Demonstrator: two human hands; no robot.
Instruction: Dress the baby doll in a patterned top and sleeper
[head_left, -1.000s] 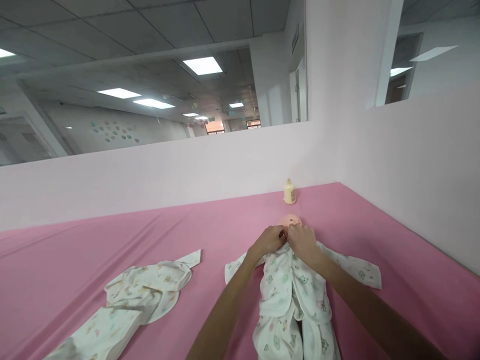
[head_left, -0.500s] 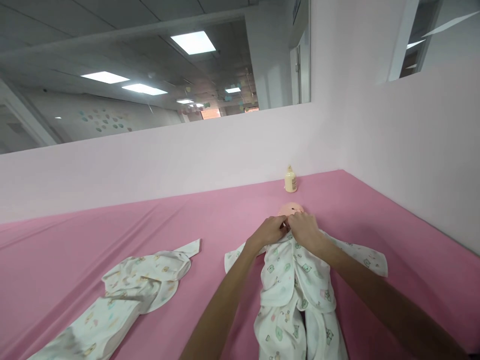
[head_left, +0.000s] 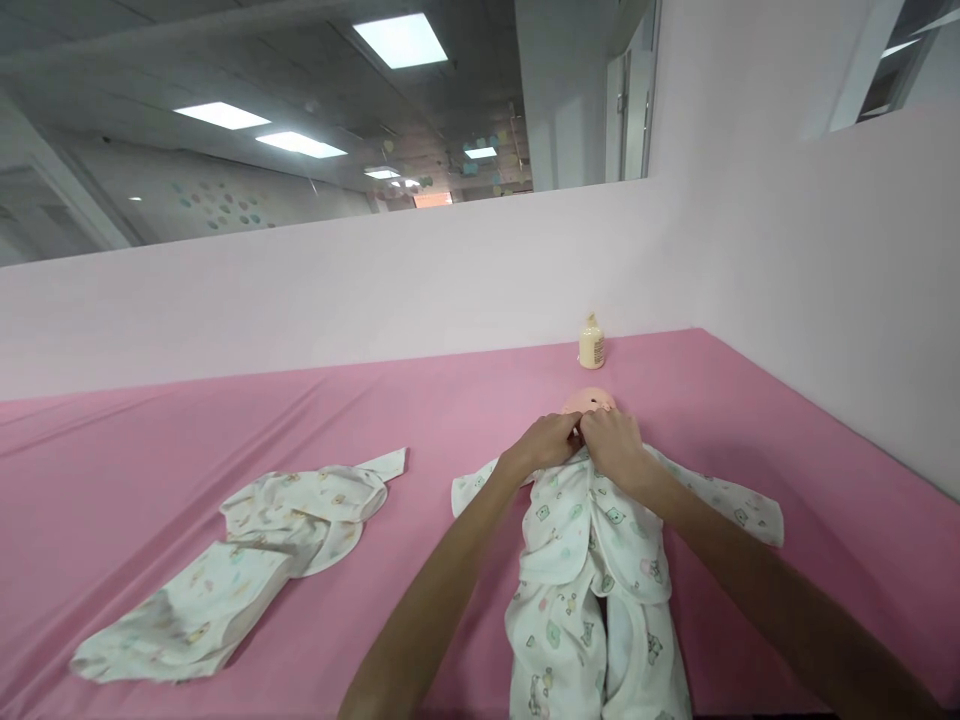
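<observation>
A baby doll lies on its back on the pink sheet (head_left: 225,420), its bald head (head_left: 589,401) pointing away from me. It wears a white printed baby suit (head_left: 592,560) with sleeves spread to both sides. My left hand (head_left: 541,445) and my right hand (head_left: 613,446) meet at the suit's collar, just under the doll's chin. Both hands have the fingers pinched together on the collar fabric. What lies between the fingertips is hidden.
A second white printed garment (head_left: 255,560) lies crumpled on the sheet to the left. A small cream bottle (head_left: 592,343) stands at the back by the pale pink partition wall (head_left: 420,280). Another partition closes the right side.
Both hands stay pinched at the doll's collar. The camera has tilted and shifted, so everything sits a little higher and to the right in view.
</observation>
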